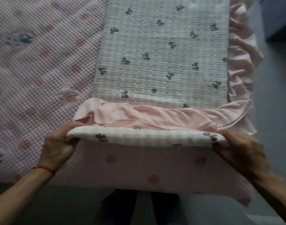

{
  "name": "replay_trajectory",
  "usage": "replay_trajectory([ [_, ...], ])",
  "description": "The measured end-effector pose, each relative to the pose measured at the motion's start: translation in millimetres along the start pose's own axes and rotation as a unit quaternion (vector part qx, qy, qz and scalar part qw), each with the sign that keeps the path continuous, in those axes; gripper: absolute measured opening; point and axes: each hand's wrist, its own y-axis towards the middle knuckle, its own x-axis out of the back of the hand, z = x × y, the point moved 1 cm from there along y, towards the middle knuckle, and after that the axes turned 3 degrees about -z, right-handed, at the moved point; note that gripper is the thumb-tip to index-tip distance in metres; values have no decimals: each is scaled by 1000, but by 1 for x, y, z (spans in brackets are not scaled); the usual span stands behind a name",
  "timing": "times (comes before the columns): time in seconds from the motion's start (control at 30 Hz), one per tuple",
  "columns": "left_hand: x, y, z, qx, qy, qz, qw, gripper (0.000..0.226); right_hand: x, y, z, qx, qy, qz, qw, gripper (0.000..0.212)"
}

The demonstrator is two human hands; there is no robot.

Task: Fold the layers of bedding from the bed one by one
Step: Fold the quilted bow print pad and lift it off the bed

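A white quilted bedding layer (161,51) printed with grey bows lies in a long folded strip on the bed, edged with a pink ruffle (241,51) along its right side. Its near end (145,135) is lifted and rolled over, with pink ruffle fabric (155,116) bunched on top of the fold. My left hand (58,146) grips the near left corner, thumb over the edge. My right hand (241,148) grips the near right corner, fingers curled under the cloth.
A pink textured mattress cover (41,70) with red dots and blue bows spreads over the bed to the left. The bed's near edge (139,176) hangs down in front of me. Grey floor (275,111) runs along the right, with a dark piece of furniture (278,17) at the top right.
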Motion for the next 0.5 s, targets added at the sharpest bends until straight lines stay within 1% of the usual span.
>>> replay_trajectory([
  [0.07, 15, 31, -15, 8, -29, -48, 998, 24, 19, 29, -8, -9, -37, -21, 999, 34],
  [0.13, 26, 74, -24, 25, -58, -96, 993, 27, 36, 67, -18, -28, -58, -43, 997, 34],
  [0.2, 25, 120, -28, 57, -64, -117, 989, 26, 44, 105, -30, -52, -62, -42, 996, 40],
  [0.27, 16, 173, -22, 92, -72, -129, 985, 20, 48, 151, -40, -64, -65, -64, 994, 46],
  [0.3, 9, 199, -18, 114, -76, -135, 981, 25, 46, 174, -43, -71, -58, -73, 993, 47],
  [0.33, 0, 221, -14, 136, -85, -130, 978, 33, 38, 195, -50, -87, -42, -73, 993, 46],
  [0.4, -23, 259, -4, 187, -83, -94, 974, 39, 19, 234, -62, -145, 25, -38, 988, 49],
  [0.47, -52, 273, 16, 260, -35, -24, 965, 41, -6, 255, -74, -226, 117, -12, 967, 64],
  [0.5, -67, 275, 28, 283, -17, 5, 959, 43, -14, 256, -76, -268, 167, 11, 949, 68],
])
